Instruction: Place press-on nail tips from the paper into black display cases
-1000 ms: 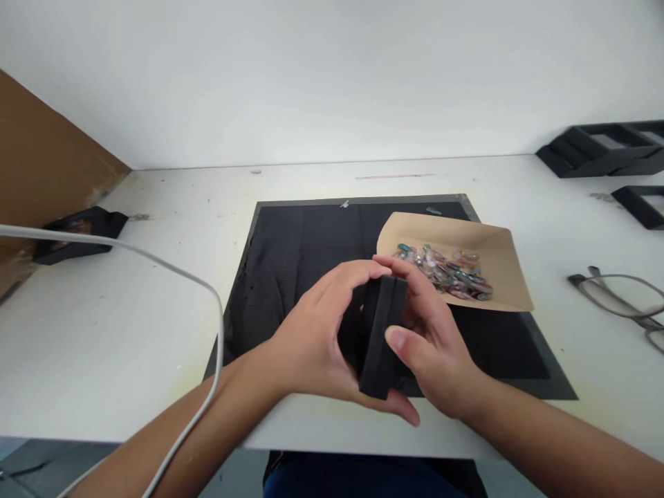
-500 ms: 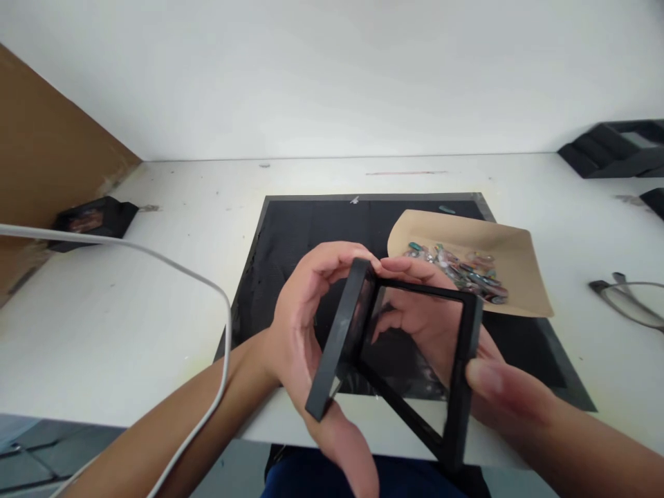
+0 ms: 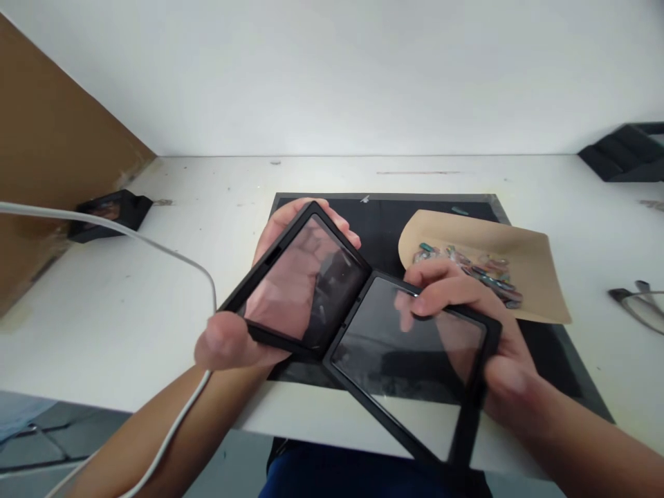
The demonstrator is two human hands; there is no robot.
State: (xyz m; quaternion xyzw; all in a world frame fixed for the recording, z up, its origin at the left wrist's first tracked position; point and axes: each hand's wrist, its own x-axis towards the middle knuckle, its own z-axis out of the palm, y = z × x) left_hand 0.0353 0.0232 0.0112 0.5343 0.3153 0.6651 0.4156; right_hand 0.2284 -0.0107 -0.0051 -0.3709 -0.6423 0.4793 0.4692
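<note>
A black hinged display case (image 3: 357, 304) with clear film windows is spread open like a book between my hands, above the table. My left hand (image 3: 233, 332) grips its left half, thumb on the lower edge and fingers behind the far edge. With my right hand (image 3: 498, 353) I hold the right half, fingers over its top edge and thumb at its right side. Both windows are see-through, and my palm shows behind the left one. Just beyond my right hand, a tan paper tray or scoop (image 3: 539, 277) holds several small shiny, colourful pieces (image 3: 492, 273).
A black mat (image 3: 384, 221) lies under the case and tray on the white table (image 3: 207, 277). Black cases stand at left (image 3: 111, 214) and right (image 3: 622, 155). Glasses (image 3: 643, 304) rest at the right. A white cable (image 3: 171, 256) crosses over my left forearm.
The case has been opened wider: its left half has swung out leftward and now lies nearly flat, facing up. My left hand moved left with it, and my right fingers came over the top edge.
</note>
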